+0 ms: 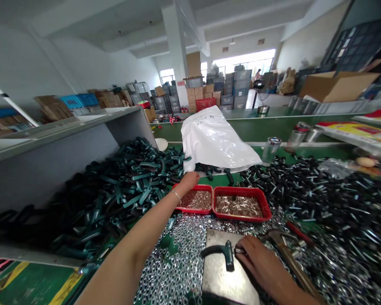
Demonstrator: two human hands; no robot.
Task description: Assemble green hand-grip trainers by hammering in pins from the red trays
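Note:
My left hand [188,181] is stretched forward to the far edge of the left red tray [195,209], next to the pile of dark green plastic handles [127,186]; its fingers are curled down and hidden, so what they hold is unclear. My right hand [263,262] rests on a metal block [220,275], with fingers pinched on a small threaded piece [240,251] pressed against a dark green handle [220,250] lying on the block. A second red tray [241,206] holds shiny small metal parts.
Silver nuts [180,245] cover the table around the block. A heap of black parts with bolts [320,190] fills the right. A white plastic bag [214,140] lies behind the trays. A grey shelf [51,140] stands left. A hammer-like tool [288,254] lies at right.

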